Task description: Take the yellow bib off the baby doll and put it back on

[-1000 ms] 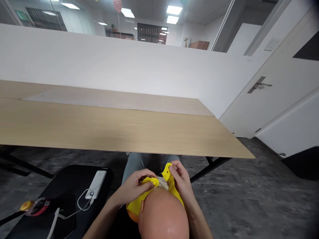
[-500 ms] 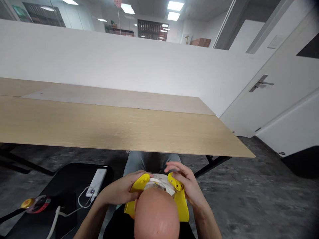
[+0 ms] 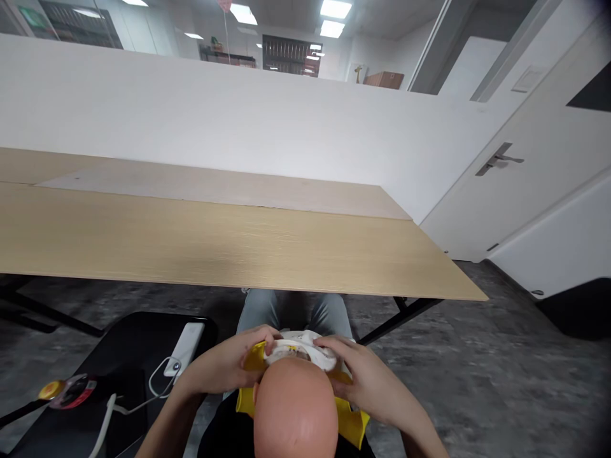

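Note:
A smooth bald head (image 3: 296, 412), doll-like, fills the bottom middle of the view and hides much of what lies under it. Across its far side runs a white cloth (image 3: 298, 345) with a yellow piece (image 3: 352, 421) showing below it on both sides. My left hand (image 3: 222, 364) grips the cloth's left end, over a yellow tab. My right hand (image 3: 367, 383) lies with its fingers closed on the cloth's right end. The fingertips of my two hands are close together.
At lower left, a black surface (image 3: 119, 337) bears a white power bank (image 3: 185, 348), a white cable and a red-and-yellow object (image 3: 67, 389). A pale wooden table (image 3: 191, 245) stands ahead, above my jeans-clad knees (image 3: 291, 312). A white door (image 3: 496, 203) is at right.
My right hand has come down from above the yellow tab onto the white cloth. Both hands have closed toward each other, covering the yellow tabs, and the yellow piece hangs lower at right.

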Demonstrator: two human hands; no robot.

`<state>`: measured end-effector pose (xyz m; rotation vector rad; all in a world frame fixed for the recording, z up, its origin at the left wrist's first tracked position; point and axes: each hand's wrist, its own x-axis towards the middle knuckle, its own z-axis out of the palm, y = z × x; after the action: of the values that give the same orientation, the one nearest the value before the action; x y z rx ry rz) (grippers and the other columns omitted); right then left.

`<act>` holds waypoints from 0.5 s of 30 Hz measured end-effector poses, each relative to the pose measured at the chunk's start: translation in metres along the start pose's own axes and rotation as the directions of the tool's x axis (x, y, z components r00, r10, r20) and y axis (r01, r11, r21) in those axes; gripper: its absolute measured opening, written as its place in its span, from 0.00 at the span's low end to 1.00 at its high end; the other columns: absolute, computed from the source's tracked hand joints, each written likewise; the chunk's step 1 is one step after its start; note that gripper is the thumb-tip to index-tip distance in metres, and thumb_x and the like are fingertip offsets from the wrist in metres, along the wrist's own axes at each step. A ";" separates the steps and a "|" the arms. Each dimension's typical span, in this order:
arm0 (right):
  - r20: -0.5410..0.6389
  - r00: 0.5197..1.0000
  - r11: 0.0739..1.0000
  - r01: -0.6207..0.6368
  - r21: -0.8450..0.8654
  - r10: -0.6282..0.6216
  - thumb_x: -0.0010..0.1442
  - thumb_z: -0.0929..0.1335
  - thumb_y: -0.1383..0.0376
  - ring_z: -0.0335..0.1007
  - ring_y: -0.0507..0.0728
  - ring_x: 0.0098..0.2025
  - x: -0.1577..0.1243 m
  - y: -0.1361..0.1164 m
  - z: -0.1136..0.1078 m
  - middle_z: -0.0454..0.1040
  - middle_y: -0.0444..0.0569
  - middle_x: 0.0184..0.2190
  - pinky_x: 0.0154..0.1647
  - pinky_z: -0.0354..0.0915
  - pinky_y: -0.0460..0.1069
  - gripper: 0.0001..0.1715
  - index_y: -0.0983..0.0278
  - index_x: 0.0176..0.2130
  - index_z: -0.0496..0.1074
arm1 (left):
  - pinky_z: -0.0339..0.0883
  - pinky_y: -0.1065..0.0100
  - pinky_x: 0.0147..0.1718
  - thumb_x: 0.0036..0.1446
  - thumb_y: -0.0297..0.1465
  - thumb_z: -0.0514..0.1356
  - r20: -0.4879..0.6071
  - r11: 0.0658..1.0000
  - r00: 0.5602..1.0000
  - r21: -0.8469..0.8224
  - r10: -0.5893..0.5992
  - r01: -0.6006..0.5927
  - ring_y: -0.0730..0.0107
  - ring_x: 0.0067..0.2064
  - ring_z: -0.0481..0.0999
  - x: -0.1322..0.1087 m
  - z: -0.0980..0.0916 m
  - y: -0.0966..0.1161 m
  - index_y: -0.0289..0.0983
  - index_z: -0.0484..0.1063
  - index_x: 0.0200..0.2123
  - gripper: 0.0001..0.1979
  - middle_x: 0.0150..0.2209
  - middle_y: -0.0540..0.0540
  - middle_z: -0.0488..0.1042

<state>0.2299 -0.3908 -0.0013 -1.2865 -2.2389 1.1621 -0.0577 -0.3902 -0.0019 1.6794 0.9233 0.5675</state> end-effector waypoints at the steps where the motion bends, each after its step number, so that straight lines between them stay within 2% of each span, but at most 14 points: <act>1: 0.004 1.000 1.000 0.006 -0.026 -0.006 0.55 0.72 0.61 0.66 0.61 0.55 -0.001 0.001 0.002 0.69 0.43 0.56 0.55 0.59 0.52 0.31 0.47 0.57 0.66 | 0.64 0.66 0.47 0.53 0.34 0.62 -0.036 0.999 0.999 0.038 -0.022 0.023 0.64 0.46 0.71 0.001 -0.001 -0.002 0.37 0.68 0.33 0.07 0.46 0.46 0.73; 4: -0.009 1.000 0.995 -0.009 -0.097 0.008 0.52 0.71 0.69 0.65 0.60 0.56 -0.003 0.007 0.012 0.66 0.42 0.58 0.53 0.59 0.51 0.39 0.46 0.59 0.62 | 0.63 0.70 0.39 0.52 0.31 0.60 -0.138 0.978 0.986 0.173 -0.090 0.114 0.69 0.39 0.71 0.004 -0.002 -0.011 0.37 0.61 0.23 0.10 0.40 0.48 0.73; 7: -0.051 0.998 0.988 -0.042 -0.151 0.034 0.53 0.66 0.72 0.67 0.59 0.53 -0.001 0.017 0.024 0.66 0.44 0.57 0.48 0.61 0.50 0.40 0.48 0.61 0.60 | 0.62 0.71 0.34 0.49 0.28 0.59 -0.206 0.931 0.965 0.294 -0.160 0.217 0.71 0.35 0.70 0.004 -0.001 -0.018 0.37 0.61 0.24 0.07 0.35 0.51 0.72; 8: -0.065 0.997 0.986 -0.045 -0.158 0.035 0.53 0.65 0.72 0.68 0.58 0.52 0.000 0.020 0.027 0.66 0.45 0.57 0.47 0.61 0.50 0.38 0.49 0.61 0.60 | 0.62 0.71 0.35 0.48 0.28 0.59 -0.219 0.917 0.962 0.325 -0.164 0.231 0.70 0.36 0.70 0.003 -0.001 -0.020 0.37 0.64 0.27 0.04 0.35 0.51 0.72; 9: -0.076 0.997 0.985 -0.046 -0.164 0.034 0.54 0.65 0.71 0.68 0.58 0.51 0.002 0.022 0.030 0.66 0.46 0.56 0.47 0.62 0.49 0.37 0.51 0.61 0.60 | 0.64 0.70 0.37 0.48 0.28 0.59 -0.228 0.908 0.961 0.351 -0.155 0.230 0.68 0.39 0.71 0.002 0.000 -0.020 0.38 0.67 0.32 0.06 0.37 0.51 0.73; 12: -0.104 0.993 0.974 -0.073 -0.213 0.052 0.55 0.64 0.71 0.69 0.59 0.51 0.008 0.027 0.036 0.64 0.49 0.58 0.49 0.61 0.51 0.34 0.54 0.60 0.61 | 0.63 0.64 0.51 0.48 0.27 0.60 -0.206 0.895 0.975 0.414 -0.084 0.165 0.62 0.52 0.70 -0.001 0.002 -0.018 0.42 0.66 0.52 0.25 0.51 0.47 0.71; 15: -0.101 0.992 0.957 -0.103 -0.273 0.078 0.55 0.63 0.70 0.69 0.61 0.51 0.013 0.030 0.039 0.63 0.51 0.60 0.50 0.61 0.53 0.36 0.55 0.62 0.59 | 0.58 0.59 0.59 0.47 0.28 0.62 -0.088 0.877 0.992 0.465 -0.094 0.124 0.55 0.60 0.65 -0.002 0.001 -0.013 0.44 0.60 0.61 0.35 0.60 0.44 0.66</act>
<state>0.2166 -0.3914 -0.0503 -1.5286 -2.3608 0.8197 -0.0616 -0.3910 -0.0146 2.0313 1.2688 0.3330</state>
